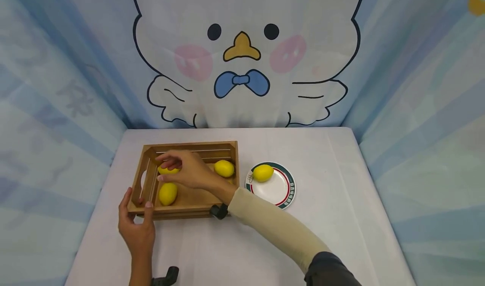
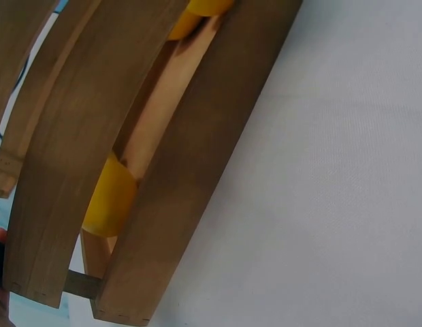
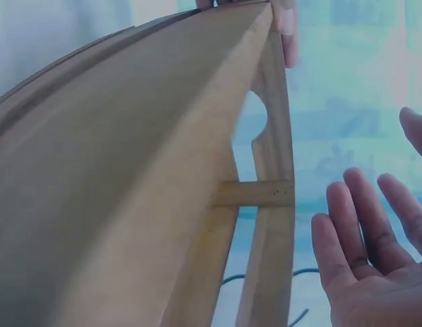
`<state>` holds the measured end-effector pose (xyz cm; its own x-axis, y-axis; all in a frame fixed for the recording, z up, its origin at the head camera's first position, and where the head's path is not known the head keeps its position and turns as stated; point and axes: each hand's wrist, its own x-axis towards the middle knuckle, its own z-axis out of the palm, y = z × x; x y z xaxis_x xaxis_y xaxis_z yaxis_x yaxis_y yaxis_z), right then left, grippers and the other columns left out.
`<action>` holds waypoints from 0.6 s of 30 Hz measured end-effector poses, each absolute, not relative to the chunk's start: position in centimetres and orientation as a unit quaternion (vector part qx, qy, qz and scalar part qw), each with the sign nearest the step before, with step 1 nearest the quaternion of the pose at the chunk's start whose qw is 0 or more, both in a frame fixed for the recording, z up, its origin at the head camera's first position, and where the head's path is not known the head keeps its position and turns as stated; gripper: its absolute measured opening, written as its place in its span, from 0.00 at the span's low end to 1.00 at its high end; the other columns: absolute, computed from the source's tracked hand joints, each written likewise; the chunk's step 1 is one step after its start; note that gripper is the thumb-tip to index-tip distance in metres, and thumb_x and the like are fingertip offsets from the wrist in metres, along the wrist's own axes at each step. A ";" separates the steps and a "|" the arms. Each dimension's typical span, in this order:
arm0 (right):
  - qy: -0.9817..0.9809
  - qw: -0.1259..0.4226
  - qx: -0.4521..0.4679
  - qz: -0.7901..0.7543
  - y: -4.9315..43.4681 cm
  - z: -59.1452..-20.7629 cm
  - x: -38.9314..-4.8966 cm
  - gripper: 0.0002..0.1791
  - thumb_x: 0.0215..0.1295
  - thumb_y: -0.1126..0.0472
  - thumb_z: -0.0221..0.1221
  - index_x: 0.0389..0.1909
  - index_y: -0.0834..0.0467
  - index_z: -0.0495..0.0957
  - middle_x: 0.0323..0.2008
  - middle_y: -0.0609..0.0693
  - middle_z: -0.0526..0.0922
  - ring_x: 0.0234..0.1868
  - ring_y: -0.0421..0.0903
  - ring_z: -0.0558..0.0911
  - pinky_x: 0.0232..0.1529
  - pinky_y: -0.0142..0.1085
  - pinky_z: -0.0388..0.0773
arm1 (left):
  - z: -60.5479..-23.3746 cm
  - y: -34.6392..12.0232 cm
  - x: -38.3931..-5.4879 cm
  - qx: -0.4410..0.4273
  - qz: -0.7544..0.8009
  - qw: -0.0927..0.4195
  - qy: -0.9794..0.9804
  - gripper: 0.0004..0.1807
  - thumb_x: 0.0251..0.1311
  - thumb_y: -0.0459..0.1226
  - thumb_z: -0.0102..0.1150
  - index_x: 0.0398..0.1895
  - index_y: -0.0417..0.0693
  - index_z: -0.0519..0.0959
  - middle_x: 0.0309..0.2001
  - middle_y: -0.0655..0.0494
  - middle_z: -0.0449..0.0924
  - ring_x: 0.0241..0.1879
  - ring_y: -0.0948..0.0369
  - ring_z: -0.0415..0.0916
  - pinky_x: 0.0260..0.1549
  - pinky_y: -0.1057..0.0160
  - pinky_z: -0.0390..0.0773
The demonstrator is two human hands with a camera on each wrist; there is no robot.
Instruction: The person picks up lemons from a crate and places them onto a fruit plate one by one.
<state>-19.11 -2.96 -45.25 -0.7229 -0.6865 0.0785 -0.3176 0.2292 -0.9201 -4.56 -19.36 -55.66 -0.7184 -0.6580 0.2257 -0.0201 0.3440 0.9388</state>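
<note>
A wooden slatted crate (image 1: 182, 212) stands on the left half of the table. Its front left corner is gripped by my left hand (image 1: 137, 231), thumb on the front side and fingers at the left end. My right hand (image 1: 189, 170) hovers over the crate's left part, fingers loosely bent, palm bare in the right wrist view. Below its fingertips a lemon (image 1: 166, 171) is partly covered. A second lemon (image 1: 168, 194) lies nearer the front, a third (image 1: 224, 168) by the right wall. Through the slats in the left wrist view a lemon (image 2: 112, 201) shows.
Right of the crate sits a white plate (image 1: 280, 193) with a green patterned rim, bearing one lemon (image 1: 263, 173). A white cloth (image 1: 341, 218) covers the table. Printed curtains (image 1: 242, 109) close off the back and both sides.
</note>
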 end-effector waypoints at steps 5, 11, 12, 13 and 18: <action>0.771 0.182 -0.327 -0.516 -3.3 -44.9 -19.4 0.27 0.68 0.54 0.72 0.67 0.50 0.80 0.57 0.52 0.88 0.52 0.35 0.83 0.55 0.23 0.78 | -55.5 -19.3 -4.6 0.222 -0.533 0.299 -0.759 0.35 0.71 0.34 0.64 0.78 0.68 0.70 0.73 0.56 0.75 0.57 0.63 0.74 0.60 0.76 0.71; 0.767 0.175 -0.338 -0.516 -3.4 -44.4 -19.8 0.26 0.67 0.54 0.72 0.65 0.51 0.81 0.57 0.51 0.88 0.51 0.32 0.83 0.57 0.26 0.80 | -55.4 -19.3 -4.5 0.221 -0.534 0.301 -0.759 0.35 0.70 0.34 0.65 0.79 0.64 0.70 0.74 0.58 0.75 0.58 0.64 0.74 0.61 0.76 0.70; 0.767 0.173 -0.339 -0.516 -3.4 -44.3 -19.8 0.26 0.67 0.54 0.72 0.65 0.51 0.81 0.57 0.51 0.88 0.51 0.32 0.83 0.58 0.27 0.80 | -55.4 -19.3 -4.5 0.221 -0.533 0.302 -0.759 0.35 0.70 0.34 0.65 0.79 0.63 0.70 0.74 0.58 0.75 0.58 0.64 0.75 0.62 0.75 0.69; 0.769 0.171 -0.339 -0.514 -3.4 -44.3 -19.9 0.26 0.67 0.54 0.72 0.65 0.51 0.81 0.57 0.51 0.88 0.51 0.32 0.83 0.59 0.28 0.80 | -55.4 -19.3 -4.5 0.221 -0.532 0.302 -0.759 0.35 0.70 0.34 0.65 0.79 0.62 0.70 0.75 0.58 0.75 0.58 0.64 0.75 0.62 0.75 0.69; 0.772 0.169 -0.339 -0.511 -3.4 -43.9 -20.2 0.26 0.67 0.55 0.73 0.65 0.51 0.82 0.57 0.51 0.89 0.51 0.33 0.84 0.58 0.26 0.80 | -55.4 -19.5 -4.5 0.221 -0.537 0.305 -0.755 0.35 0.70 0.34 0.65 0.78 0.63 0.71 0.75 0.59 0.74 0.58 0.65 0.75 0.63 0.73 0.68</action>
<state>-20.23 -3.43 -43.86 -0.7134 -0.6955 0.0862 -0.3507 0.2479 -0.9031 -4.45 -19.45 -55.39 -0.7161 -0.6611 0.2238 -0.0060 0.3264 0.9452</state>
